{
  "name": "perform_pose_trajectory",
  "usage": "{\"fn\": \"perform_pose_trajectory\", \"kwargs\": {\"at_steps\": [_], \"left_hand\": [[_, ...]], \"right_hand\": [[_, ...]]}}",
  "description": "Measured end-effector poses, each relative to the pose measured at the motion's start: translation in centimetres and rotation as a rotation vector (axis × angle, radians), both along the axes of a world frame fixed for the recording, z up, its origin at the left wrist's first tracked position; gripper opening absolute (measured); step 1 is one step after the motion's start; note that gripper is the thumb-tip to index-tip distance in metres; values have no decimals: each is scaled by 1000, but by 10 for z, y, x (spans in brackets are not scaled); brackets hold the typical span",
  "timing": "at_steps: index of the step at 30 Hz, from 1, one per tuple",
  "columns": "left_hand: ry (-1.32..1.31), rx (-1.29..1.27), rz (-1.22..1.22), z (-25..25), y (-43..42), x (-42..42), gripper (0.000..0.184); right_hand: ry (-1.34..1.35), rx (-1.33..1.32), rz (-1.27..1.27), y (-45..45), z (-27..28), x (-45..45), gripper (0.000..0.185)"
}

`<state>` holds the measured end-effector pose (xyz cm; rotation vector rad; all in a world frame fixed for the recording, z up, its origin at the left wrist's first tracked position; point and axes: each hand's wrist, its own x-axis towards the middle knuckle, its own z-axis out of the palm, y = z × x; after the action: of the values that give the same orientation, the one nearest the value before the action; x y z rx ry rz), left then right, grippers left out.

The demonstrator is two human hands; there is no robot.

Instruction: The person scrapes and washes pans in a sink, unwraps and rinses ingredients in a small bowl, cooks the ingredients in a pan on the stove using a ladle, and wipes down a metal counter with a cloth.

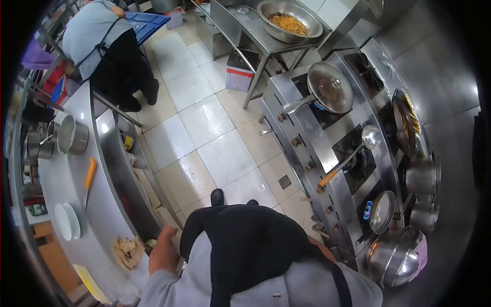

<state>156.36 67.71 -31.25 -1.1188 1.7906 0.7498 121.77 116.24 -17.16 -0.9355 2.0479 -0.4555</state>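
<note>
My left hand hangs beside the edge of the steel counter, close to a crumpled beige cloth; its fingers are partly turned away and I cannot make out whether they hold anything. My right hand is hidden; only a bit of the right forearm shows beside the black apron. On the counter lie a knife with an orange handle and white plates. A lidded pan sits on the stove to the right, and a ladle with a wooden handle rests across the burners.
Another person bends over a blue tray at the upper left. A large bowl of orange food stands on a steel table. Small pan, pots and a lit burner are at the right. The tiled floor runs between.
</note>
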Motion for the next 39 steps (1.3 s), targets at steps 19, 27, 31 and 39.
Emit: {"fn": "perform_pose_trajectory", "kwargs": {"at_steps": [19,27,31,39], "left_hand": [[237,-1300,-173,187,-84,-50,69],[63,-1263,-288,158,-73,-55,64],[-78,-1202,-311,148,-66,-66,68],[-165,-1190,-542,115,-56,-90,91]], "right_hand": [[-275,426,-257,-170,-174,-135,30],[-449,651,-786,-86,-351,-130,26],[-386,575,-1137,-17,-440,-139,32],[-357,631,-1609,55,-625,-142,56]]}}
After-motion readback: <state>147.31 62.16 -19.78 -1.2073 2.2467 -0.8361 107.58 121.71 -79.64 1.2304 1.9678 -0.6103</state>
